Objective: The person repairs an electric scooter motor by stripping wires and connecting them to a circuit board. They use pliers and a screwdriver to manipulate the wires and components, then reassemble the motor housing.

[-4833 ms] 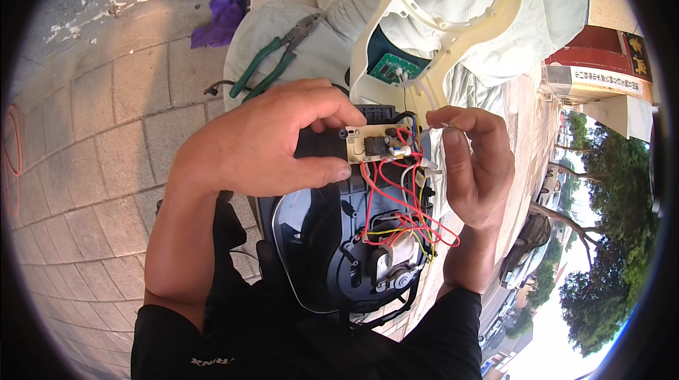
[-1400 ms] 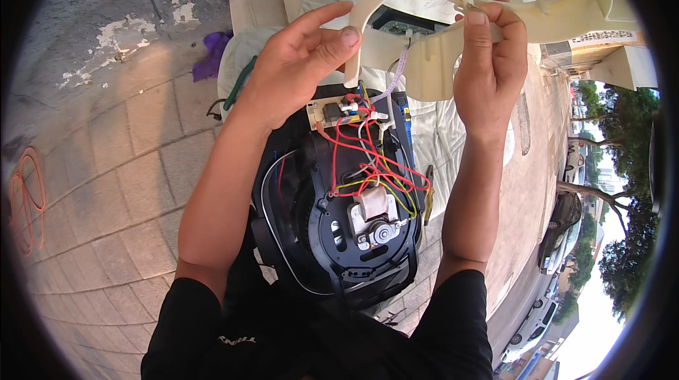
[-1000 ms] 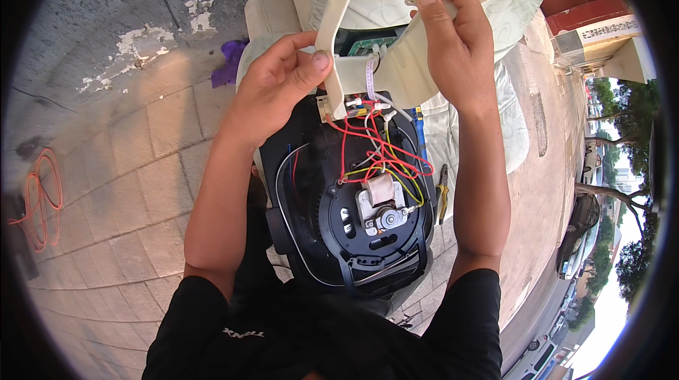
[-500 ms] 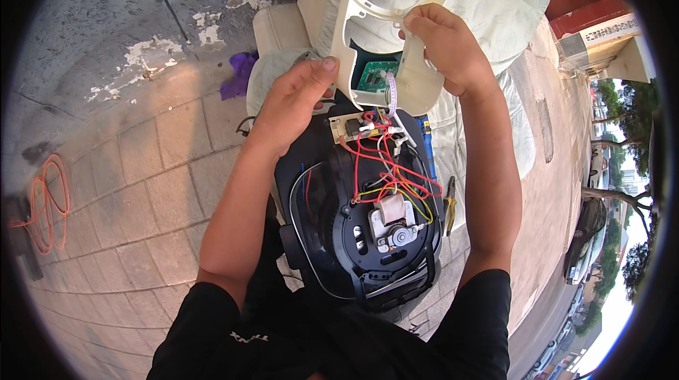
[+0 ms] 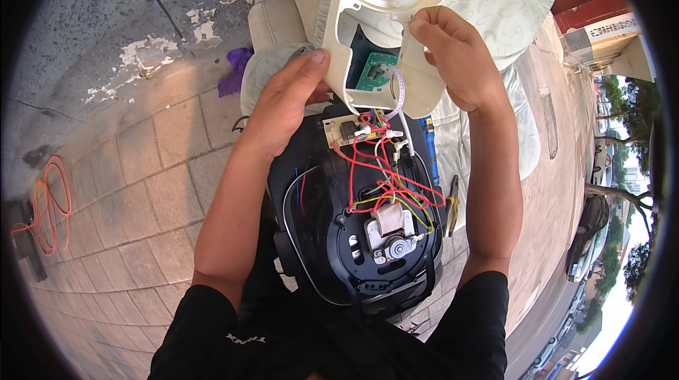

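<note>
An off-white plastic housing [image 5: 337, 40] with a large round opening is tilted up between my hands at the far end. My left hand [image 5: 283, 100] grips its left edge, thumb on top. At the right edge, my right hand [image 5: 456, 54] pinches the rim between thumb and fingers. Inside the housing shows a green circuit board [image 5: 373, 72], with a pale ribbon cable [image 5: 401, 90] hanging from it. Below stands a black appliance body [image 5: 300, 168], its top uncovered. On it are a small tan circuit board [image 5: 332, 132], red wires [image 5: 361, 157] and a motor [image 5: 390, 231].
Yellow-handled pliers [image 5: 452, 214] and a blue tool [image 5: 430, 139] lie right of the appliance. A pale quilted cloth [image 5: 495, 5] lies behind. To the left are a purple cloth [image 5: 235, 72] and a coiled orange cable [image 5: 51, 203] on paving. Parked cars [image 5: 590, 238] stand far right.
My left hand and the housing have shifted slightly left, and my right hand slightly right. Both hands keep their hold. More of the ribbon cable bows out to the right.
</note>
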A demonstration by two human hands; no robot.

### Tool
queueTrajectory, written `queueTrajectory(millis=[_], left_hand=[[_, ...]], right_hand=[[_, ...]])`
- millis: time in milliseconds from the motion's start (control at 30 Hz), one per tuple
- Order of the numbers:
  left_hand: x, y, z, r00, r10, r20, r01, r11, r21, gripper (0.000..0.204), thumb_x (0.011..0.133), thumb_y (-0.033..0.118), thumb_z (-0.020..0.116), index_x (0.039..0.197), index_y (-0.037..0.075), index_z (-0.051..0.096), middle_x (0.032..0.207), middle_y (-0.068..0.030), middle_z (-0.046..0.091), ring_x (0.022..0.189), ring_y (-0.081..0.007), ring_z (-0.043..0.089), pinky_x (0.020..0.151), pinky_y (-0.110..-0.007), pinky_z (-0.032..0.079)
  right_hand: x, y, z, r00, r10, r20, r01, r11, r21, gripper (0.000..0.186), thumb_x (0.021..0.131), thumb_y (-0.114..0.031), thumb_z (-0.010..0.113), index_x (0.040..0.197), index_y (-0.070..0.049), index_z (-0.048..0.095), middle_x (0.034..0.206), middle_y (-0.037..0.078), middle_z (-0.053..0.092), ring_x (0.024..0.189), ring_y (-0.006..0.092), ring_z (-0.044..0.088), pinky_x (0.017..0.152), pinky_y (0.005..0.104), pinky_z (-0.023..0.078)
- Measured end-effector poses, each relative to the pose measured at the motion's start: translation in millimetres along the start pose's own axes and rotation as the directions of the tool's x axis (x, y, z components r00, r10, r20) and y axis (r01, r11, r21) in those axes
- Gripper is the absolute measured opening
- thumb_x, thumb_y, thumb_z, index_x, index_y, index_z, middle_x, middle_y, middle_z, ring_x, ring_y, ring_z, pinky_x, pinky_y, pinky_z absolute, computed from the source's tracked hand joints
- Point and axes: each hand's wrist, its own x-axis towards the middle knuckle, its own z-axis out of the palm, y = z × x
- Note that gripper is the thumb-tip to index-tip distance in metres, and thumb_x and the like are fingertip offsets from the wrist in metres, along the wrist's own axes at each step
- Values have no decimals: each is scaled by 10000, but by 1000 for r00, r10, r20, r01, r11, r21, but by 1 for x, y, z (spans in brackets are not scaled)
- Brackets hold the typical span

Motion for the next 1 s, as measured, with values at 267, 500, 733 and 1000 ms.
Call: queueTrajectory(millis=[267,500,733,1000], left_hand=[[9,-2,2,999,-32,9,33,992,-119,728,1090,610,449,1425,-16,613,1360,-204,659,1258,-274,638,1112,-419,461],[22,-16,-11,997,-11,72,8,999,36,380,1025,129,693,1379,-3,650,1191,-73,739,1098,-145,695,973,-308,545],[25,-18,-5,972,106,208,-152,964,220,279,990,71,723,1250,-25,690,1099,-40,757,989,-84,678,872,-286,565],[19,-16,2,988,140,58,-152,931,332,162,995,111,730,1088,-21,741,978,-41,769,922,-61,657,817,-287,549]], right_hand=[[-10,5,-10,994,-66,-91,62,997,-46,184,1052,-229,612,1078,-55,664,1046,4,673,968,94,610,852,291,486],[-27,67,-38,975,42,-216,29,948,318,211,1067,-179,552,1131,6,630,1178,166,736,983,182,700,850,322,546],[-39,100,-9,995,47,-87,-5,901,434,185,1082,-129,527,1141,21,616,985,46,697,863,87,637,753,248,509],[-35,102,4,999,15,-41,12,804,595,187,1092,-128,507,1171,13,602,1007,67,692,836,116,646,724,260,530]])
